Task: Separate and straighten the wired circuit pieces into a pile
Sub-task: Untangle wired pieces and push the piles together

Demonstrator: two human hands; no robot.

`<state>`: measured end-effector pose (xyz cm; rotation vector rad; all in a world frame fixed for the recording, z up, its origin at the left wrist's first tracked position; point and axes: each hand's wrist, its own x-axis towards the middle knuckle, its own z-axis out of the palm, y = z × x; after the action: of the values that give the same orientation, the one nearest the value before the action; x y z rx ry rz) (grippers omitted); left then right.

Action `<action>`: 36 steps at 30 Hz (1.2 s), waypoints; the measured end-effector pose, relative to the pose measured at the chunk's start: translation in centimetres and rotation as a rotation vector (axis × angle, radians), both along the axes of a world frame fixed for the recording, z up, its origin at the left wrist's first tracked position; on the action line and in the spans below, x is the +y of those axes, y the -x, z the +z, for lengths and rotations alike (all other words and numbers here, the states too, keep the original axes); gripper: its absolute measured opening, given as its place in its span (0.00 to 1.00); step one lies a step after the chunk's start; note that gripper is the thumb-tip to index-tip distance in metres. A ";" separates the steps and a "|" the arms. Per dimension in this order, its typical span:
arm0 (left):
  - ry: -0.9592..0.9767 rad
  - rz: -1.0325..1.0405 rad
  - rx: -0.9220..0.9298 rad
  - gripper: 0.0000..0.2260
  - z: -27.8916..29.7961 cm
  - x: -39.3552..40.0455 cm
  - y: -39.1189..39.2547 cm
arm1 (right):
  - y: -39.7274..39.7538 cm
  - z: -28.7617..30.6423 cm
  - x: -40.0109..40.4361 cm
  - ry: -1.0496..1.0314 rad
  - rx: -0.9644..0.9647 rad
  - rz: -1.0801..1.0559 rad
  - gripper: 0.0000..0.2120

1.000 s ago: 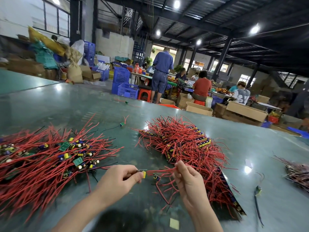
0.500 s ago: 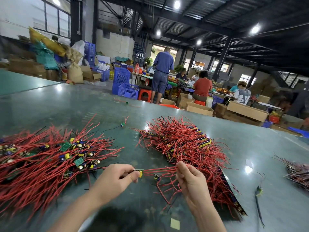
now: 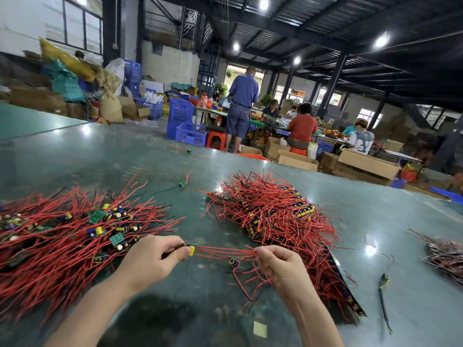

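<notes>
Inspecting the bench from left to right, the sorted pile [image 3: 65, 236] lay at the far left of the green table [image 3: 375, 209], its red leads fanned roughly one way and small green boards and capacitors showing among them. That shared direction suggested pieces had been laid down in line on purpose, so the heap could be gathered later.

Just right of it, the left hand [image 3: 150, 261] pinched a small circuit board [image 3: 189, 247] between thumb and forefinger, fingers curled round it. Holding the rigid end gave a fixed anchor for the pull. From the board, the red wires [image 3: 223, 253] ran almost level across to the right hand [image 3: 278, 264], which gripped them in closed fingers. The two hands were held apart above the table, with the wires drawn taut between them; in my judgement this was the straightening step for one piece. A second small board [image 3: 234, 262] hung just below the span, and whether it was attached to the same wires could not be told.

Behind and right of the right hand sat the unsorted heap [image 3: 273, 216], leads crossing in every direction, close enough to be drawn from without reaching. A stray piece [image 3: 384, 281] lay alone further right, and another bundle [image 3: 443, 254] rested at the table's right edge.

Much remained unsorted.
</notes>
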<state>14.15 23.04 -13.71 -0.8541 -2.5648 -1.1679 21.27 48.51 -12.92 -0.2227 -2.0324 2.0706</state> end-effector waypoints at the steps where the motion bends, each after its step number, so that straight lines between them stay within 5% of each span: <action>1: -0.001 -0.003 -0.005 0.15 -0.1 0.0 0.1 | 0.0 0.1 -0.2 0.006 0.000 -0.019 0.09; 20: -0.107 -0.069 -0.052 0.08 -0.4 -0.5 0.4 | -0.5 0.7 0.0 0.180 0.030 0.069 0.08; 26: -0.691 -0.118 -0.469 0.03 0.2 1.2 0.1 | 0.1 0.8 -0.2 0.369 0.084 -0.062 0.18; 30: -1.243 -0.089 -0.750 0.04 0.6 1.2 0.5 | 0.3 0.3 -1.6 0.256 -0.011 -0.044 0.11; 36: -1.279 -0.116 -0.801 0.03 0.8 2.1 -0.3 | -0.9 0.7 -3.4 0.210 -0.123 0.463 0.12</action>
<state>14.45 25.12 -12.87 -0.1848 -1.4132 -3.0159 22.18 45.14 -12.23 0.1021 -2.0859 2.6090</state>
